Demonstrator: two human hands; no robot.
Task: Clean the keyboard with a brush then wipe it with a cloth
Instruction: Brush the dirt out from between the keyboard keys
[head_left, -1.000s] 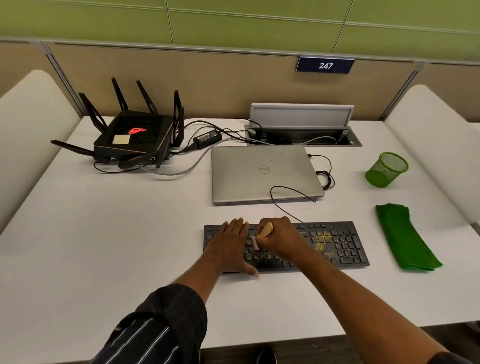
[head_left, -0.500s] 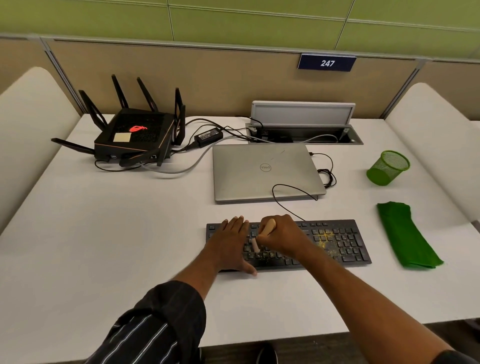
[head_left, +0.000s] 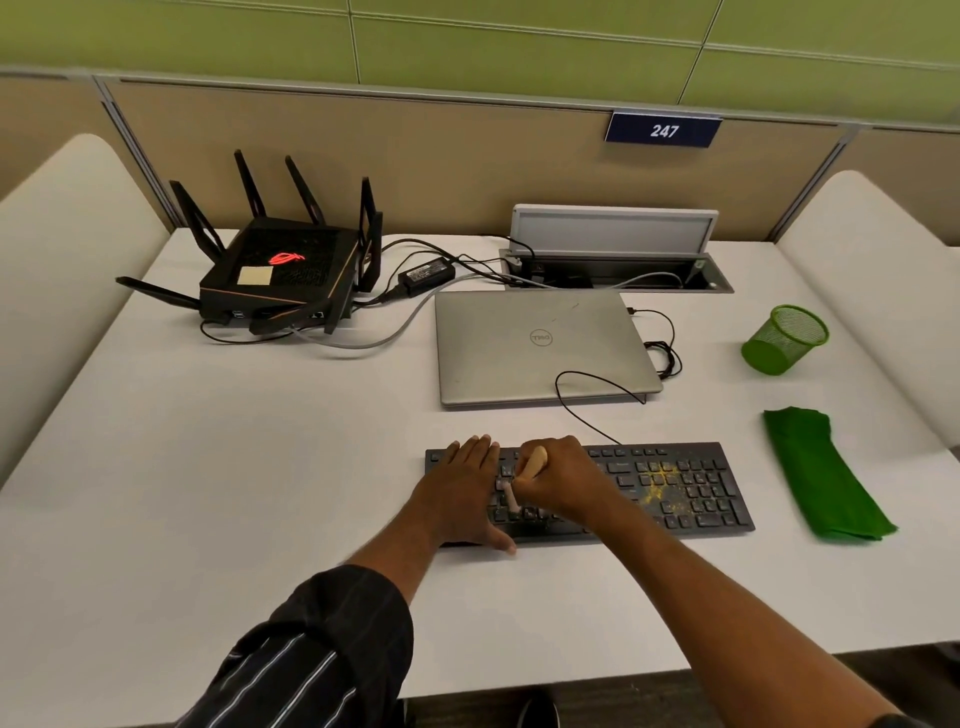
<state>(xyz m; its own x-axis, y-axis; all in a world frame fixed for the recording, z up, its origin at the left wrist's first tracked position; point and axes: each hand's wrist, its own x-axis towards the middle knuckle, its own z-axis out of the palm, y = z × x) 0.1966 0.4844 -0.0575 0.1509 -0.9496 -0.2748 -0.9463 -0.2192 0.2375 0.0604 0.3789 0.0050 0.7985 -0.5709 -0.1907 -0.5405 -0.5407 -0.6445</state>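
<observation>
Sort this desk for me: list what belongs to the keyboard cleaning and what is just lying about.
For the job:
keyboard, with yellow dust on its right keys
brush, gripped by the right hand
left hand, flat on the keyboard
green cloth, lying to the keyboard's right

Lying about:
closed laptop
router
power adapter
green mesh cup
open cable box

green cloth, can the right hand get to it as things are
Probably yes. The green cloth lies on the table right of the keyboard, with nothing between it and the right hand. That hand grips the brush, though, so it would need freeing first.
</observation>
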